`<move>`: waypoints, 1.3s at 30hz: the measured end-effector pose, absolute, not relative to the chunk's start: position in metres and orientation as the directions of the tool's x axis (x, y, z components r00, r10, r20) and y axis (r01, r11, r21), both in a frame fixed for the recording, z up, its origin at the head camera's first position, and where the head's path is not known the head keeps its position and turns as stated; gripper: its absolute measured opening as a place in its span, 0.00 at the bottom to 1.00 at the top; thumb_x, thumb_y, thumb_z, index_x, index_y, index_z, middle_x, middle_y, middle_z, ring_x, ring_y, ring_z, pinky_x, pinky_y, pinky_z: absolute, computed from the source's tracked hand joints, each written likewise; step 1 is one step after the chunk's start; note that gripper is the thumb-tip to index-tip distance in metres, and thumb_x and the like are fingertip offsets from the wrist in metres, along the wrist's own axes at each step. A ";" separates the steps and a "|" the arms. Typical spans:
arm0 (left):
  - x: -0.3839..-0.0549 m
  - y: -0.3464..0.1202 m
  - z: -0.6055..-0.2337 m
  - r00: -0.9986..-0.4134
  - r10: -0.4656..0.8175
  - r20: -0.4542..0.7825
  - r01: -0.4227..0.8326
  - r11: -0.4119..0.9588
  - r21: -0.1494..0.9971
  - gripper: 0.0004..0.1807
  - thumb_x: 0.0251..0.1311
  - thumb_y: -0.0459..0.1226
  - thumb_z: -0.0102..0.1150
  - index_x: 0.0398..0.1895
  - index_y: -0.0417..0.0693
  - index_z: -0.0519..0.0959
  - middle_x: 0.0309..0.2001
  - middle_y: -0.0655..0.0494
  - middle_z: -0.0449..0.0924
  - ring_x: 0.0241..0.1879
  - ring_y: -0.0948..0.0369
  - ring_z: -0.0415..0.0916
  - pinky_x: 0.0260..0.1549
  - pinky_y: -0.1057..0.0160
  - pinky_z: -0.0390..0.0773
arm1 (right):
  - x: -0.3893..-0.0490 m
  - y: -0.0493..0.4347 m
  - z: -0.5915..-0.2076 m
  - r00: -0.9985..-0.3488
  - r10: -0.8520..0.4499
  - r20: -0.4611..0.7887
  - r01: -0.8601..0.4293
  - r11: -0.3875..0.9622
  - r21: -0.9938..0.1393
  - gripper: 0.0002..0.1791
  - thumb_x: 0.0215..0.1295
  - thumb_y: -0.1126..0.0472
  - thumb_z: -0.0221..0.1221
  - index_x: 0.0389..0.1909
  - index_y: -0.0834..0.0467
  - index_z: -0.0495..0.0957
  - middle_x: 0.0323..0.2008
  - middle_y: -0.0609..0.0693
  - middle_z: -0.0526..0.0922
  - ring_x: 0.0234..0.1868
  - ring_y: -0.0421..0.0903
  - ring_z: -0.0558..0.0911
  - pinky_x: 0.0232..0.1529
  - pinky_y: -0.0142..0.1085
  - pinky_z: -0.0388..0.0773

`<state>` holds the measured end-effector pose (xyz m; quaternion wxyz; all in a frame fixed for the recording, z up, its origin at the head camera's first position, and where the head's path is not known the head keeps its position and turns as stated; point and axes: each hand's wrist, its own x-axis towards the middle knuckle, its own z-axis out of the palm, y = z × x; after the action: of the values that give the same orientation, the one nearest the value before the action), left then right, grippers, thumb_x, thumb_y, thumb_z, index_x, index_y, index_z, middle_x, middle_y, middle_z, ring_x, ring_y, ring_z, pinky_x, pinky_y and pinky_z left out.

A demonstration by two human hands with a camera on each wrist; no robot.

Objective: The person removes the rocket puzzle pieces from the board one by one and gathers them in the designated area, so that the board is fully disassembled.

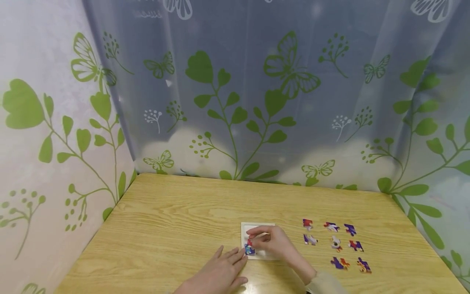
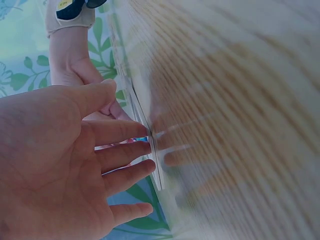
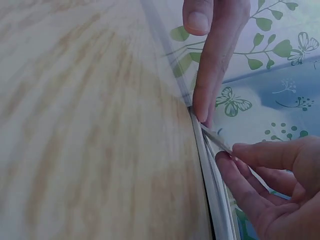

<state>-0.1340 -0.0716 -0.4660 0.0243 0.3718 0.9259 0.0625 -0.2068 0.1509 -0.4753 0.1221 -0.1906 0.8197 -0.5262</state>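
A small white puzzle tray (image 1: 258,224) lies on the table in front of me. My right hand (image 1: 273,241) is over it and pinches a thin jigsaw piece (image 3: 218,139) between thumb and fingertips. That piece is tilted, its far end down at the tray's edge by the left fingertips. Red and blue puzzle print (image 1: 250,249) shows at the tray's lower left corner, partly covered by fingers. With fingers straight and spread, my left hand (image 1: 222,270) lies at the tray's left side, fingertips (image 2: 145,131) right at its border. The right hand hides much of the tray's inside.
Several loose jigsaw pieces (image 1: 335,242) in purple, red and white are spread in rough rows right of the tray. The wooden table (image 1: 176,212) is bounded by a patterned curtain (image 1: 235,122) at the back and both sides.
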 end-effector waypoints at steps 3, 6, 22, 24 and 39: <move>-0.134 -0.072 -0.466 -0.721 0.693 -0.008 0.685 0.713 0.151 0.32 0.74 0.56 0.48 0.69 0.44 0.74 0.72 0.50 0.69 0.71 0.53 0.67 0.65 0.39 0.70 | -0.205 0.148 -0.478 -0.900 -0.436 -0.005 -0.157 0.335 -0.929 0.16 0.63 0.72 0.66 0.52 0.68 0.82 0.46 0.63 0.87 0.46 0.57 0.88 0.43 0.35 0.86; -0.134 -0.072 -0.466 -0.721 0.693 -0.014 0.682 0.713 0.160 0.32 0.74 0.56 0.48 0.70 0.44 0.73 0.72 0.50 0.69 0.72 0.53 0.67 0.66 0.38 0.69 | -0.204 0.147 -0.479 -0.906 -0.422 -0.018 -0.129 0.317 -0.940 0.16 0.62 0.72 0.66 0.51 0.70 0.82 0.43 0.63 0.88 0.44 0.56 0.89 0.40 0.35 0.87; -0.134 -0.071 -0.467 -0.736 0.677 -0.008 0.669 0.730 0.142 0.31 0.73 0.55 0.50 0.69 0.46 0.75 0.71 0.52 0.71 0.71 0.55 0.67 0.66 0.41 0.69 | -0.211 0.170 -0.468 -0.940 -0.342 0.006 -0.121 0.318 -0.940 0.16 0.66 0.70 0.64 0.53 0.70 0.82 0.44 0.64 0.86 0.39 0.52 0.89 0.38 0.40 0.88; -0.134 -0.071 -0.467 -0.735 0.678 -0.012 0.668 0.728 0.151 0.31 0.74 0.55 0.50 0.69 0.46 0.74 0.71 0.52 0.70 0.72 0.55 0.67 0.67 0.40 0.69 | -0.210 0.174 -0.466 -0.940 -0.340 -0.001 -0.112 0.315 -0.943 0.16 0.66 0.70 0.63 0.54 0.71 0.81 0.45 0.64 0.86 0.40 0.53 0.89 0.38 0.40 0.88; -0.134 -0.076 -0.466 -0.727 0.687 -0.008 0.673 0.714 0.196 0.31 0.75 0.55 0.47 0.71 0.44 0.72 0.73 0.50 0.68 0.73 0.54 0.65 0.68 0.39 0.67 | -0.205 0.219 -0.462 -0.958 -0.287 -0.027 -0.070 0.324 -0.944 0.17 0.68 0.68 0.63 0.54 0.73 0.79 0.51 0.66 0.83 0.41 0.50 0.88 0.40 0.41 0.88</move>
<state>-0.1343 -0.0762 -0.4661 0.0401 0.3675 0.9248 0.0899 -0.2049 0.2195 -0.4618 0.0949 -0.1103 0.8079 -0.5710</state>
